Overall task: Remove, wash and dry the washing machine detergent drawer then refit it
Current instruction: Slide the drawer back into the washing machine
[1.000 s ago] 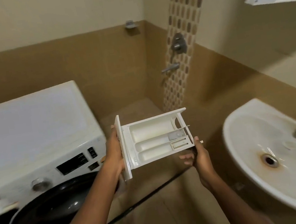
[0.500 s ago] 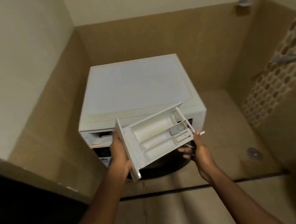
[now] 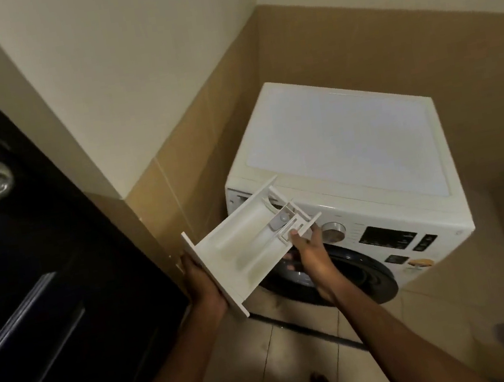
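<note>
As the view is swinging from sink to washer (image 3: 345,144), left hand (image 3: 204,283) and right hand (image 3: 310,249) are gripping the drawer (image 3: 246,247) mid-frame, apparently for refitting.

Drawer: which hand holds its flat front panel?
The left hand holds the drawer by that panel; the right hand holds its far end.

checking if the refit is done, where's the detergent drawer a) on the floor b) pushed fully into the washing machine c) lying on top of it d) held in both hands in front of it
d: the left hand grips the detergent drawer by its front panel and the right hand holds its rear end, in front of the washing machine.
</note>
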